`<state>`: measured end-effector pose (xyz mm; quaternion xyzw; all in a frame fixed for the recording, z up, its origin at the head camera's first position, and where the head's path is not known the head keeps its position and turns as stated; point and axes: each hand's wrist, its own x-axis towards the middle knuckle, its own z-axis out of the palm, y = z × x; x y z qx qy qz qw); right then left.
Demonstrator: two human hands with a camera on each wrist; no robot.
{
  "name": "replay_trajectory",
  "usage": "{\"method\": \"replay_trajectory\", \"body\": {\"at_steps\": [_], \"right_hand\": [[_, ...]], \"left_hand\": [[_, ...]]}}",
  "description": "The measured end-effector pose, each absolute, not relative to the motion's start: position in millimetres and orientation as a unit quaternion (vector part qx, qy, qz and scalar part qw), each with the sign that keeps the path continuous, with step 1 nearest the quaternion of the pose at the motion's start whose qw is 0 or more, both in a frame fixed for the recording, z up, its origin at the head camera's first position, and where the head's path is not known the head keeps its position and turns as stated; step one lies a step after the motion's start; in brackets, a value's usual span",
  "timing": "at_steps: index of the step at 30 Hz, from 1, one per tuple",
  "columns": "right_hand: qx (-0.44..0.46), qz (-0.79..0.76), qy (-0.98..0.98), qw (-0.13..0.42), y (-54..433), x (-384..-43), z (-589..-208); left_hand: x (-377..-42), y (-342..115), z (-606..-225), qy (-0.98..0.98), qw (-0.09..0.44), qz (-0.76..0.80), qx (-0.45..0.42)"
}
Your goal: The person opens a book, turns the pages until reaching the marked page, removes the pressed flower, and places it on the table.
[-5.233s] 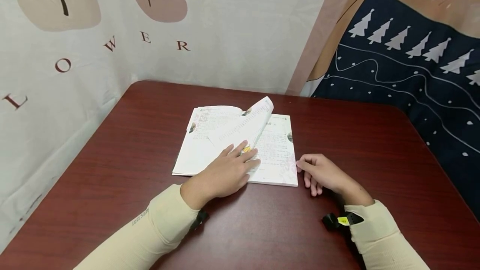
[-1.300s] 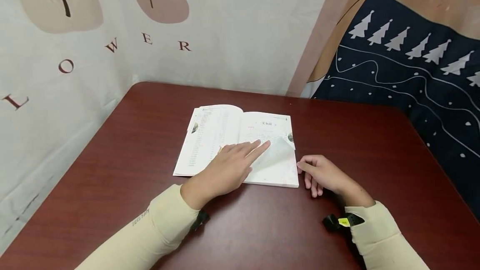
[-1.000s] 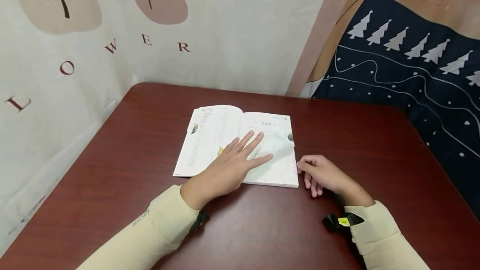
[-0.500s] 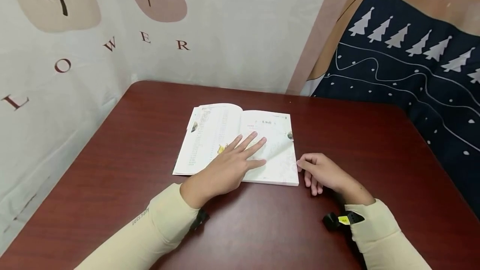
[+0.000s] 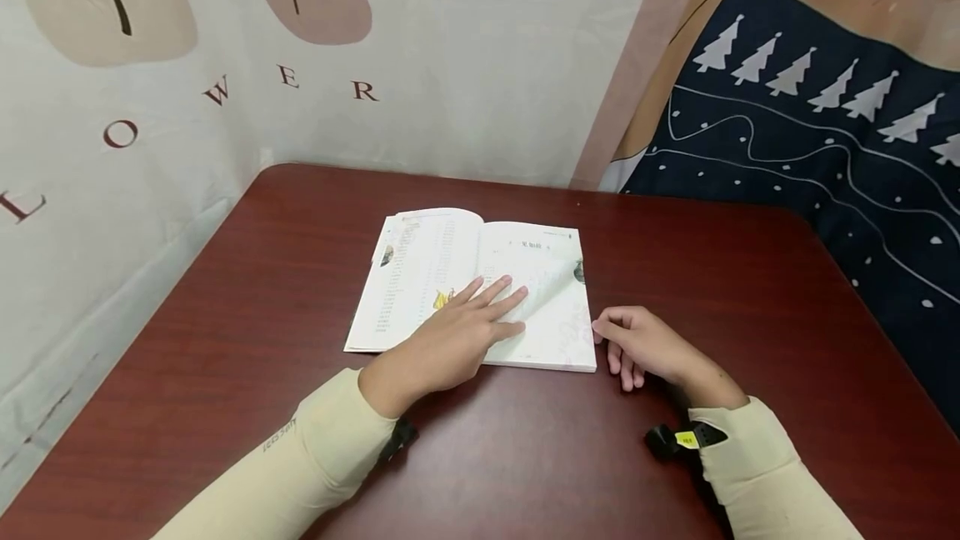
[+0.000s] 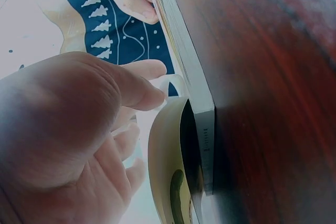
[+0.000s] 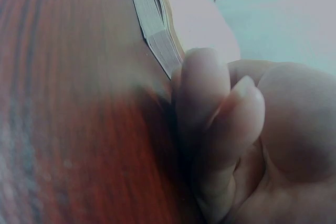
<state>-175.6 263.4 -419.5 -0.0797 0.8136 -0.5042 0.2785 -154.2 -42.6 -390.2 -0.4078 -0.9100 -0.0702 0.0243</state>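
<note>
An open book (image 5: 408,273) with white printed pages lies on the table in the head view. My left hand (image 5: 450,344) lies over its lower middle, fingers apart and almost straight, fingertips at the right-hand page (image 5: 528,269). That page is curled up at its lower right corner, baring part of the leaf below. In the left wrist view the thumb and fingers of the left hand (image 6: 79,129) grip nothing. My right hand (image 5: 645,344) rests loosely curled at the book's right edge, also holding nothing. The right wrist view shows its fingers beside the book's corner (image 7: 165,48).
The book and both hands are on a reddish-brown wooden table (image 5: 525,457). A pale printed cloth (image 5: 465,57) hangs behind it, and a dark blue cloth with white trees (image 5: 810,140) hangs at the right. Black wrist devices (image 5: 675,442) sit below both wrists.
A leaf raised over the spine earliest now lies flat on the left side. Lately my left fingers have spread, then drawn back slightly, and the right page's curl has grown. My right hand stays put.
</note>
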Motion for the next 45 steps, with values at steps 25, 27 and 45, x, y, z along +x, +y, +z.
{"method": "replay_trajectory", "body": {"at_steps": [25,27,45], "right_hand": [[-0.076,-0.501,0.814,0.285,262.2,-174.3,-417.8],[-0.074,-0.501,0.815,0.282,262.4,-174.8,-418.1],[-0.077,-0.501,0.814,0.283,261.8,-176.2,-416.4]], "left_hand": [[-152.9,-42.5,-391.5,-0.914,0.004,-0.063,-0.400],[-153.3,-42.3,-391.5,-0.914,0.008,-0.061,-0.401],[-151.8,-43.2,-388.6,-0.927,0.004,-0.057,-0.369]]}}
